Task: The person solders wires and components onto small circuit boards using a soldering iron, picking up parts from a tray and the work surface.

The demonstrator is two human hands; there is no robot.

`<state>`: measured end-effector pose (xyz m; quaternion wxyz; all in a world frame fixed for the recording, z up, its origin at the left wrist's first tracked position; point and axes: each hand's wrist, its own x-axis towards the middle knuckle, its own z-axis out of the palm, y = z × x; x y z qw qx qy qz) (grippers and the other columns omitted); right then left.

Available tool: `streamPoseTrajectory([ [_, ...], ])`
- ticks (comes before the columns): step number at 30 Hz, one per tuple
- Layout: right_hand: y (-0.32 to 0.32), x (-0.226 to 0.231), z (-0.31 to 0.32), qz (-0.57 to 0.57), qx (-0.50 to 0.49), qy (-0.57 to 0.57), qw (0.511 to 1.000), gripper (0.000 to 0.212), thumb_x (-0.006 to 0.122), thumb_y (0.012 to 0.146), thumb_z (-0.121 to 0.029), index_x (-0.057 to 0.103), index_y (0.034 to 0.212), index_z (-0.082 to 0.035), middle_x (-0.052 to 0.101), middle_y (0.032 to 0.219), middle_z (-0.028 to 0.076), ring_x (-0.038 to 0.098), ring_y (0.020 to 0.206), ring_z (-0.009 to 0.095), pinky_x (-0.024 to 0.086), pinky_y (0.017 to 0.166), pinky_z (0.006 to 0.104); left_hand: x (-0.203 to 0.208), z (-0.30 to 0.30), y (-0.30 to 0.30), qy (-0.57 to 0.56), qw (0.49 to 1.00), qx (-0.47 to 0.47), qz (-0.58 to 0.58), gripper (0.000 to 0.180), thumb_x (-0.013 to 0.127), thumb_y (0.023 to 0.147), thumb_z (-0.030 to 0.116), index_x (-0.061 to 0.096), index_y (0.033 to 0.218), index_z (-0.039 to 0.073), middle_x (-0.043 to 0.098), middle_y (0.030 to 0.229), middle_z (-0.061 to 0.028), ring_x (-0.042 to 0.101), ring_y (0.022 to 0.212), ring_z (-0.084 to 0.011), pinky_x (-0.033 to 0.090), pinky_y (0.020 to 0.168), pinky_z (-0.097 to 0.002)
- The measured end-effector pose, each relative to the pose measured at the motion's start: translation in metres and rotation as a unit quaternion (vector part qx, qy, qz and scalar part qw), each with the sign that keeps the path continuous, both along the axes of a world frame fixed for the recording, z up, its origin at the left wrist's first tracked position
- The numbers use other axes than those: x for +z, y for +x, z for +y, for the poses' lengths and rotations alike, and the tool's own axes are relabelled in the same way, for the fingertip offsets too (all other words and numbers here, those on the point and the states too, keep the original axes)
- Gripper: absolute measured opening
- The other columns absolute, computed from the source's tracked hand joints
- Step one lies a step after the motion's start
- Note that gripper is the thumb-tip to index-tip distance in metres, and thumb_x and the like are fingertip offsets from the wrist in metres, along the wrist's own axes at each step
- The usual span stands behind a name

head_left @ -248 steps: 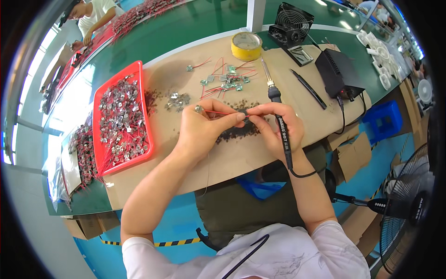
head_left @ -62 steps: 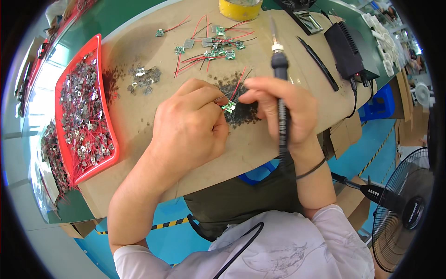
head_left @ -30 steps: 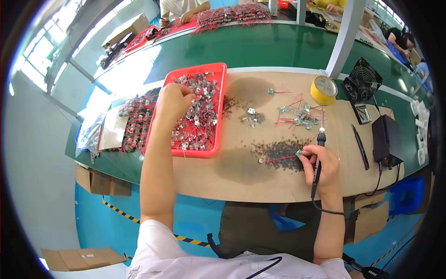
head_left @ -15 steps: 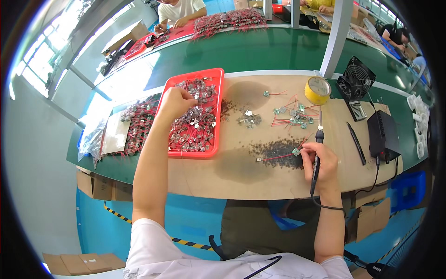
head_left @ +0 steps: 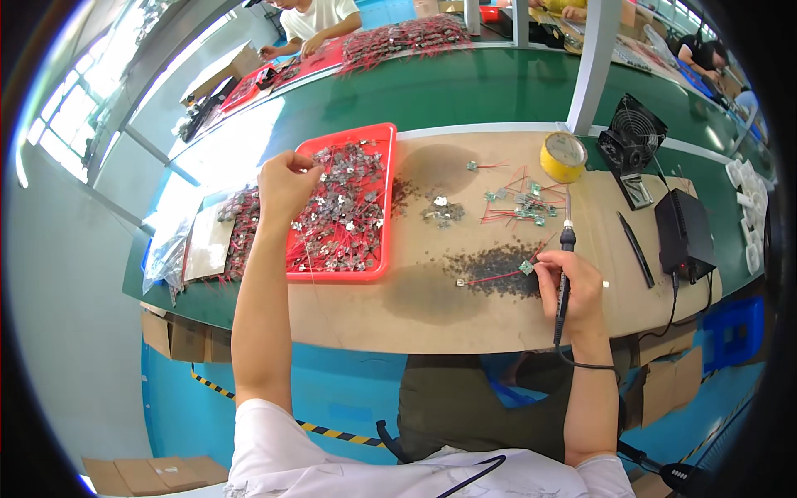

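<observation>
My left hand [head_left: 286, 186], fingers pinched together, hovers over the left rim of the red tray [head_left: 388, 207]. A thin, pale strand of wire [head_left: 310, 261] trails down from it across the tray's near edge; the pinched end is hidden. My right hand [head_left: 574, 286] grips a soldering iron [head_left: 566, 249] upright, tip pointing away from me. Between its thumb and finger is a small green circuit board [head_left: 526, 267]. The board's red wire [head_left: 496, 277] runs left to a small metal piece [head_left: 461, 283] on the board sheet. Many small metal parts with red wires [head_left: 344, 216] fill the tray.
Wired green boards [head_left: 527, 203] lie beyond my right hand, near a yellow tape roll [head_left: 564, 158]. Farther right are a black fan [head_left: 633, 133], a pen-like tool [head_left: 636, 253] and a black box [head_left: 686, 232]. Loose dark bits [head_left: 490, 270] cover the sheet. A co-worker [head_left: 315, 25] sits opposite.
My left hand has moved left and slightly back from over the tray's parts to its left rim, the thin wire shifting along. The right hand still holds the iron and board in nearly the same place.
</observation>
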<state>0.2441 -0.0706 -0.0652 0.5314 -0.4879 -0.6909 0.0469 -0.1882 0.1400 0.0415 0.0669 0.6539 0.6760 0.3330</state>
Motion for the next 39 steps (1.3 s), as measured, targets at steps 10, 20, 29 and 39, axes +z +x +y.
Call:
streamPoseTrajectory([
  [10,0.008,-0.004,0.007,0.203,0.056,-0.007,0.978,0.033,0.082,0.097,0.012,0.071,0.125,-0.002,0.083,0.111,0.012,0.082,0.099,0.018,0.068,0.081,0.0299,-0.018,-0.117,0.173,-0.08,0.916,-0.364,-0.15,0.03,0.093,0.087,0.008,0.088,0.116,0.012,0.086,0.101,0.0024,0.076,0.091,-0.0055,0.047,0.066,-0.0243],
  [20,0.016,-0.013,-0.001,0.283,0.1,-0.077,0.951,0.032,0.079,0.1,0.013,0.07,0.128,-0.001,0.082,0.115,0.012,0.081,0.105,0.018,0.068,0.091,0.0311,-0.05,-0.105,0.235,-0.015,0.844,-0.516,-0.148,0.016,0.085,0.085,-0.004,0.085,0.1,0.001,0.082,0.098,-0.0136,0.08,0.088,-0.0276,0.063,0.078,-0.0377],
  [29,0.014,-0.008,-0.002,0.211,0.106,-0.118,0.965,0.031,0.083,0.097,0.011,0.074,0.124,-0.001,0.082,0.111,0.011,0.082,0.102,0.016,0.067,0.088,0.0299,-0.075,-0.111,0.227,-0.029,0.851,-0.507,-0.133,0.015,0.093,0.089,0.008,0.089,0.104,0.009,0.084,0.099,-0.0019,0.064,0.069,-0.0046,0.041,0.054,-0.0263],
  [39,0.013,-0.007,0.004,0.08,0.09,-0.046,0.992,0.034,0.083,0.098,0.009,0.076,0.129,-0.001,0.084,0.105,0.012,0.083,0.096,0.017,0.067,0.084,0.0288,-0.082,-0.124,0.227,-0.136,0.857,-0.465,-0.175,0.01,0.089,0.092,0.004,0.084,0.099,0.001,0.077,0.09,-0.0076,0.07,0.08,-0.0159,0.054,0.069,-0.0336],
])
